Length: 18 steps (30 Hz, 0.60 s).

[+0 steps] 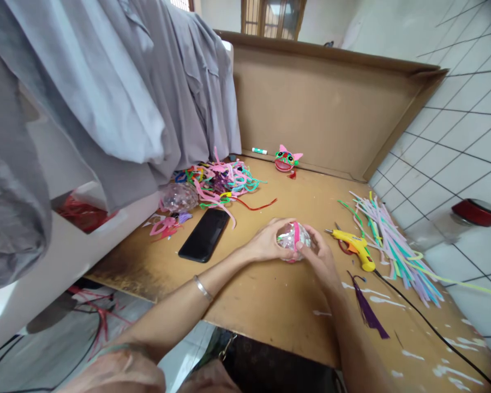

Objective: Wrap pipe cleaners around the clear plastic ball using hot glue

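The bench (pixel 270 295) is matt brown board, rough and flecked with white glue drips. The ball (pixel 292 239) between the hands looks like clear glossy plastic with glittery bits inside, banded by a fuzzy pink pipe cleaner. A second clear ball (pixel 179 196) has the same shine. The phone (pixel 204 234) is smooth black glass, glossy. The glue gun (pixel 354 245) is yellow plastic. The pipe cleaners (pixel 393 245) look fuzzy and soft. Grey cloth (pixel 118 93) hangs matt. The wall tiles (pixel 454 142) are glossy white.
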{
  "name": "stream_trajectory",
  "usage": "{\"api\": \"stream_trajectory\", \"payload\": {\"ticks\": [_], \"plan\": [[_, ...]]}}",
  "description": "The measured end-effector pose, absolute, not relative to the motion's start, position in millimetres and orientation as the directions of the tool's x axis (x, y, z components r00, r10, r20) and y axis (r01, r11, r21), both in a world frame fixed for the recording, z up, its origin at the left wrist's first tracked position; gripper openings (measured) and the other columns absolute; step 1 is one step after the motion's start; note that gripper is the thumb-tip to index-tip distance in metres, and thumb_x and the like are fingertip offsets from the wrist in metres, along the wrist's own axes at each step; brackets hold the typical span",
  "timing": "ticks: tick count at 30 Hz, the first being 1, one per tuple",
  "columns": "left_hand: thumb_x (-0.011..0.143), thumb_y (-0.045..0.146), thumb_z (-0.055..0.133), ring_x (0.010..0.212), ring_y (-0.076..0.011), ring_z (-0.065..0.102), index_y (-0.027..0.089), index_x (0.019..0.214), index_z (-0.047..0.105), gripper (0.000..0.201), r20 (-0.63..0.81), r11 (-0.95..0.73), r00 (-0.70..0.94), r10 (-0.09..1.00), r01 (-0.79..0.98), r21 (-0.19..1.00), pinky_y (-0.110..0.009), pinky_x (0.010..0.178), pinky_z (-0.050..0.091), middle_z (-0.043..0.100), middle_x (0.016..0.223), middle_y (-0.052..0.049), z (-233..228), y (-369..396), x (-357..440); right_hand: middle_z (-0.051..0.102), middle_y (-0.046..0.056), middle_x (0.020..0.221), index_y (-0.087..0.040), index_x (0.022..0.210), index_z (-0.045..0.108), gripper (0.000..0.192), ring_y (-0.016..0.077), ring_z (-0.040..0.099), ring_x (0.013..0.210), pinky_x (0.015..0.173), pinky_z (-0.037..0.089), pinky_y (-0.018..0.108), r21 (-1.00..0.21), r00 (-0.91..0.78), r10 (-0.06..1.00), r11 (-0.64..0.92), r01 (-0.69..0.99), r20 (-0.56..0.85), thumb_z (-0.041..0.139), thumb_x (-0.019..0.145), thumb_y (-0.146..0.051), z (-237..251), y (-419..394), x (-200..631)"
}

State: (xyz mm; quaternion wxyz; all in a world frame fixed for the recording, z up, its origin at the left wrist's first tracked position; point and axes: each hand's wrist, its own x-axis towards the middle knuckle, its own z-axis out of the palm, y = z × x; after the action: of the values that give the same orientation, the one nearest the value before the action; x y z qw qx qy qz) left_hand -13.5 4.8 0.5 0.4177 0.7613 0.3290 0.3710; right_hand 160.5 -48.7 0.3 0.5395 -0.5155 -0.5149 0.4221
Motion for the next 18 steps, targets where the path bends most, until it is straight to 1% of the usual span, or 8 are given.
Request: {"api": "stream_trajectory", "payload": {"ticks": [5,10,15,18], "plan": [[0.055,0.040,0.089,0.123,-0.0328,0.057,0.021,0.138,0.054,0.092,0.297,-0.438,0.510,0.807,0.179,0.881,-0.049,0.107,0.045,0.055,0.137,-0.015,0.7,6.2,-13.6,0.065,0.012,0.128,-0.022,0.121,0.057,0.063,0.0292,0.063,0.115,0.098,0.052,0.044,-0.988,0.103,0.983,0.144,0.064,0.150,0.078,0.068,-0.048,-3.7,-47.1,162.3],[0.056,0.040,0.088,0.123,-0.0327,0.057,0.022,0.138,0.054,0.091,0.299,-0.442,0.502,0.811,0.193,0.876,-0.049,0.108,0.044,0.055,0.136,-0.014,-0.3,7.3,-12.7,0.066,0.012,0.126,-0.022,0.121,0.057,0.063,0.0289,0.064,0.112,0.098,0.053,0.045,-0.991,0.115,0.985,0.123,0.053,0.128,0.079,0.068,-0.048,-5.4,-45.3,163.8],[0.058,0.039,0.088,0.124,-0.0325,0.056,0.021,0.139,0.053,0.091,0.288,-0.437,0.504,0.814,0.205,0.876,-0.048,0.109,0.043,0.055,0.136,-0.014,-0.3,6.5,-13.4,0.065,0.011,0.129,-0.022,0.122,0.058,0.066,0.0300,0.061,0.118,0.101,0.050,0.046,-0.991,0.130,0.984,0.108,0.075,0.117,0.080,0.066,-0.048,-5.1,-44.7,163.7],[0.059,0.038,0.087,0.124,-0.0322,0.056,0.021,0.140,0.052,0.090,0.279,-0.420,0.493,0.824,0.203,0.884,-0.048,0.109,0.043,0.054,0.137,-0.014,-2.0,7.0,-14.0,0.065,0.010,0.129,-0.022,0.123,0.058,0.065,0.0296,0.059,0.121,0.104,0.048,0.045,-0.993,0.107,0.987,0.113,0.041,0.117,0.079,0.067,-0.048,-3.8,-45.4,163.6]]}}
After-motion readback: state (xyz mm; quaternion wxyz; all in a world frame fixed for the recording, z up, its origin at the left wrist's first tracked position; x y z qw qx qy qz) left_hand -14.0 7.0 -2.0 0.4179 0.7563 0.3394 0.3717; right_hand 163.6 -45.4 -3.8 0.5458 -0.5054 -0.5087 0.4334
